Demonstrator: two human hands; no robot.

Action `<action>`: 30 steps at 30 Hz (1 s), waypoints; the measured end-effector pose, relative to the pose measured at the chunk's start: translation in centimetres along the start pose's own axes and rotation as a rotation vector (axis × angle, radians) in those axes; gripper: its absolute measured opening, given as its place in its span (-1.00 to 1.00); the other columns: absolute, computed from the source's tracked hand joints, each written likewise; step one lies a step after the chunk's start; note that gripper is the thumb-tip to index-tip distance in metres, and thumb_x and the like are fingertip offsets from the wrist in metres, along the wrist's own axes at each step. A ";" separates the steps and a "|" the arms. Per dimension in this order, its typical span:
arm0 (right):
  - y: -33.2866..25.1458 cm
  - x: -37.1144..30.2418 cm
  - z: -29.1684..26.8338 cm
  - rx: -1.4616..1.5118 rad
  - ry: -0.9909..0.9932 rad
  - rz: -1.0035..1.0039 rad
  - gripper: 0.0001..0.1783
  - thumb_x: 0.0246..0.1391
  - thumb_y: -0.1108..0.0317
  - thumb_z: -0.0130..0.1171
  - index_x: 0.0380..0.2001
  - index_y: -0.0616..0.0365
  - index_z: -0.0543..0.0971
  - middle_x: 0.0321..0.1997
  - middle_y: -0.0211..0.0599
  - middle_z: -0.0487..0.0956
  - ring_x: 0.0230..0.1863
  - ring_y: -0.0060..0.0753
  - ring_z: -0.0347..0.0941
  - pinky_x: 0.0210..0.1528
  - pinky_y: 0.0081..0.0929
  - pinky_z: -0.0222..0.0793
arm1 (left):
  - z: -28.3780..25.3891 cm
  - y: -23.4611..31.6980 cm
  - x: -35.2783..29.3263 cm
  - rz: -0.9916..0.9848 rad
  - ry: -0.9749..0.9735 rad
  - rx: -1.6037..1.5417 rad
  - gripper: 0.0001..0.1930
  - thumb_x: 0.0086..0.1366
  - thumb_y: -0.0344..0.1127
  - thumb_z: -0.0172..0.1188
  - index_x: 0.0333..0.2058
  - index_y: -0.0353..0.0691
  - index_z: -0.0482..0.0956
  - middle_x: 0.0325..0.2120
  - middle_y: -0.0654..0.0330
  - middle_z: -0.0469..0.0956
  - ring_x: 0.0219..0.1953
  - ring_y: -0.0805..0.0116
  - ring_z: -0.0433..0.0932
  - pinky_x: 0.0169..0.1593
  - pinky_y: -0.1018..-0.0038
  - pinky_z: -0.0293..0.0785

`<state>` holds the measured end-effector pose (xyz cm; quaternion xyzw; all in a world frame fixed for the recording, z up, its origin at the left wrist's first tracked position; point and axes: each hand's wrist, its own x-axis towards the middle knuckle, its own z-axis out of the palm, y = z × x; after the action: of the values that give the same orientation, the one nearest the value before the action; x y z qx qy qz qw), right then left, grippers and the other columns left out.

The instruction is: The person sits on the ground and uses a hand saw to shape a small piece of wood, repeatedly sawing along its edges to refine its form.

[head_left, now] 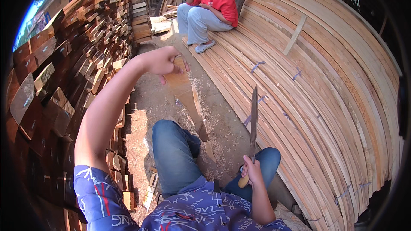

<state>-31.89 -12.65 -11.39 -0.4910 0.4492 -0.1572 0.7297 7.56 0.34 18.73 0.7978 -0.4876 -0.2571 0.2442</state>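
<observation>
My left hand (165,61) is raised ahead of me with its fingers bent over the top end of a wooden board (182,87). The board slants down and narrows toward the ground between my knees. In my right hand (253,171) is a machete (254,122), gripped by its pale wooden handle above my right knee. Its long dark blade points up and away, apart from the board. A thin strip of pale wood (197,98) shows along the board's right side.
Stacked wood blocks (85,72) form a wall on my left. Long planks (291,85), some bundled with purple ties, lie on my right. A person in a red shirt (220,6) sits on them at the far end. Wood shavings (220,115) litter the dirt ground.
</observation>
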 end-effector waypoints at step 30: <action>2.9 -5.3 -1.7 -0.100 0.019 0.139 -0.64 0.17 0.17 0.28 -0.51 0.11 0.38 -0.77 -0.45 0.32 -0.80 -0.53 0.30 -0.73 -0.51 0.25 | 9.6 -2.9 7.0 0.658 0.087 0.337 -0.73 0.12 -0.38 0.31 -0.16 -0.14 0.67 -0.41 -0.04 0.64 -0.26 -0.02 0.62 -0.12 0.16 0.51</action>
<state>-36.78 -8.76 -11.40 -0.4930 0.4963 -0.0880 0.7091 5.97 -6.16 8.48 0.6377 -0.7425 -0.0469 0.1994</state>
